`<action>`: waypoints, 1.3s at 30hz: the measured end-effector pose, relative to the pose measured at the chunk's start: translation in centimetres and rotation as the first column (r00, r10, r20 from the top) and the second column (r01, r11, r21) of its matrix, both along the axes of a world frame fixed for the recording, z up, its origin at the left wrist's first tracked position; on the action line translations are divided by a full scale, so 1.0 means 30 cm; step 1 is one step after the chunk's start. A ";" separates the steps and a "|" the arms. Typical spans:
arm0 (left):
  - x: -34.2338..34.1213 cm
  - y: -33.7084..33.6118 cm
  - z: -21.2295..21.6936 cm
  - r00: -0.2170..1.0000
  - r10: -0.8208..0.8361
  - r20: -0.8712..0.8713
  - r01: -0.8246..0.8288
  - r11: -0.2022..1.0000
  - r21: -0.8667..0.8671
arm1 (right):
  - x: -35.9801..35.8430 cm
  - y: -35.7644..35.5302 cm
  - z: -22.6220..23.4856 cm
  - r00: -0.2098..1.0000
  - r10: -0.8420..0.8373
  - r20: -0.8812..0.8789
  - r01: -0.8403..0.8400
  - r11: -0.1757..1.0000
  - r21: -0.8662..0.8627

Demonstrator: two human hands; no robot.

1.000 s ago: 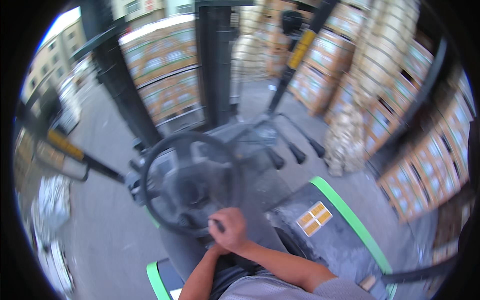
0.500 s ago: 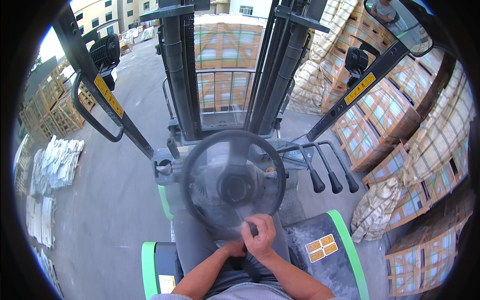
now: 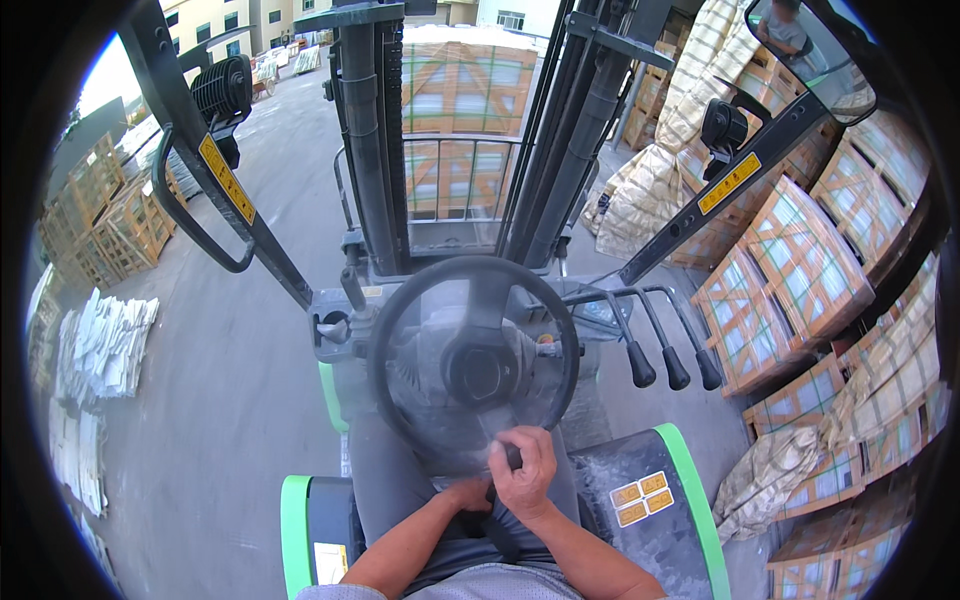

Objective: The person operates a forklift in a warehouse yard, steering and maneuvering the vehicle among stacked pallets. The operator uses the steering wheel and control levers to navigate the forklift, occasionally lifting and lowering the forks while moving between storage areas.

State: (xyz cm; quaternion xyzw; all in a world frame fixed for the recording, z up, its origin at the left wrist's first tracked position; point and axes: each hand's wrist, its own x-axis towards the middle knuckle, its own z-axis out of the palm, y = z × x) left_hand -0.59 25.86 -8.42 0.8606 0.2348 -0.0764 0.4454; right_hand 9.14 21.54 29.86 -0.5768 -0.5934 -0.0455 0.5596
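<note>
I sit at a forklift's black steering wheel (image 3: 375, 345). At the wheel's lower edge my right hand (image 3: 526, 478) is closed around a black knob (image 3: 513, 456), with the fingers and thumb wrapped about it. My left hand (image 3: 470, 495) rests low in my lap, beside a dark strap (image 3: 500, 538). Its fingers are largely hidden, so I cannot make out whether they hold anything. Three black-tipped levers (image 3: 677, 370) stand to the right of the wheel, with neither hand on them. Beyond the mast (image 3: 365, 150) is a wooden crate (image 3: 467, 90) of wrapped pale goods, behind the load guard.
Stacked wooden crates (image 3: 800, 260) line the right side, partly draped with striped tarpaulin (image 3: 765, 475). On the left lie pale stone slabs (image 3: 108, 345) and open wooden crates (image 3: 115, 225). Grey pavement (image 3: 230, 400) runs ahead towards buildings. A mirror (image 3: 815, 55) hangs at the upper right.
The crates and tarpaulin on the right have shifted in view relative to the forklift; the left slabs have slid slightly lower and leftward. Both hands keep their places, the right still on the knob.
</note>
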 end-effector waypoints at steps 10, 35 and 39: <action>0.066 0.060 -0.002 0.999 0.029 -0.019 -0.029 0.999 0.019 | 0.054 0.071 -0.001 0.999 0.030 -0.040 -0.030 0.999 -0.012; 0.251 0.195 0.478 0.962 0.144 -0.234 -0.137 0.990 0.043 | 0.247 0.230 0.019 0.999 0.049 -0.003 -0.050 0.998 -0.040; 0.262 0.204 0.520 0.961 0.146 -0.235 -0.137 0.989 0.055 | 0.261 0.232 0.025 0.999 0.034 0.003 -0.034 0.999 -0.042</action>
